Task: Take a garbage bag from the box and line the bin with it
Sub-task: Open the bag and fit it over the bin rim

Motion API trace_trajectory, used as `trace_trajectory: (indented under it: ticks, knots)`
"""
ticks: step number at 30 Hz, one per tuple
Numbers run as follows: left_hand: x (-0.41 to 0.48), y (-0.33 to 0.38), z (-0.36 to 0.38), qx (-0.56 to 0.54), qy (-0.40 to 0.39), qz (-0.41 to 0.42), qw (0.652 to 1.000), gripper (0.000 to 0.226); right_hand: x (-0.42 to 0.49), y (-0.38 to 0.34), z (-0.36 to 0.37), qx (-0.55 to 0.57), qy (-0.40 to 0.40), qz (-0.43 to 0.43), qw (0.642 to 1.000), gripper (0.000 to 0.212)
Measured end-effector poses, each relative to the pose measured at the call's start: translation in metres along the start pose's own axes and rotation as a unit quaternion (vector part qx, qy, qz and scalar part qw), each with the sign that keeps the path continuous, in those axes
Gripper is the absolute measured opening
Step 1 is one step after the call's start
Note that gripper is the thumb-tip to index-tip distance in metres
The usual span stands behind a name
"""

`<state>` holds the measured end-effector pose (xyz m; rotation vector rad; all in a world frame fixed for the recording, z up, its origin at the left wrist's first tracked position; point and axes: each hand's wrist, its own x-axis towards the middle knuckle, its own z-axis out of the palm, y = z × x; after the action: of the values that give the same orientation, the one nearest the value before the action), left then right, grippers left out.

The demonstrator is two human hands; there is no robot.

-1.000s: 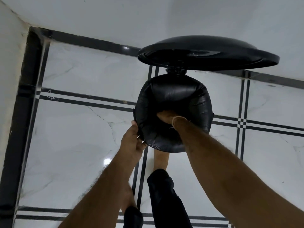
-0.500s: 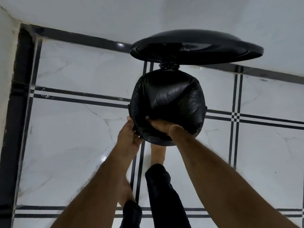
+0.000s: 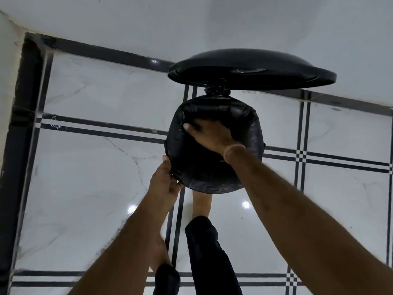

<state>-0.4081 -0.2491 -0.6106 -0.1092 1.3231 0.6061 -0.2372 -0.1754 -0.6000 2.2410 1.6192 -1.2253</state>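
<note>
White marble floor (image 3: 89, 188) with black inlay lines, wall meeting it along the far edge. Round pedal bin (image 3: 214, 184) standing near that far edge, close to the wall; lid (image 3: 251, 71) tipped up on its rear hinge, presumably kept open by a bare foot (image 3: 201, 204) at the bin's near base, freeing both hands. Black garbage bag (image 3: 244, 124) already inside the bin, its mouth folded out over the rim nearly all round, plastic puckered and glossy. Box nowhere in view. Right hand (image 3: 210, 135) plunged into the bin's mouth, fingers spread apart and flat against the film, likely pressing the bag down and out against the wall to drive off trapped air. Left hand (image 3: 167, 184) at the near-left rim, fingers and thumb pinched on the bag's folded edge, probably to stop the collar sliding in under the other hand's push. Judged late in the task: lining almost done, seating and smoothing only. Thin film, liable to slip off the rim if released early.
</note>
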Motion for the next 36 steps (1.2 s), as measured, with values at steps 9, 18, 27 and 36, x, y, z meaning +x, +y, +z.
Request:
trace_trajectory:
  ticks: [9,18,27,36]
  knots:
    - [0.0,0.001,0.001,0.021,-0.001,-0.002,1.0,0.036,-0.013,0.005,-0.01,0.07,0.04,0.04,0.996,0.05]
    - [0.0,0.001,0.001,0.025,0.015,0.005,1.0,0.038,-0.039,0.002,0.064,0.145,-0.145,0.07,0.976,0.06]
    - [-0.004,0.0,0.006,0.007,0.019,0.012,1.0,0.048,-0.092,0.036,0.042,-0.011,-0.065,0.104,0.992,0.066]
    - [-0.022,-0.023,-0.005,-0.031,0.017,-0.026,0.999,0.029,-0.132,0.065,0.081,0.105,0.294,0.032,0.949,0.022]
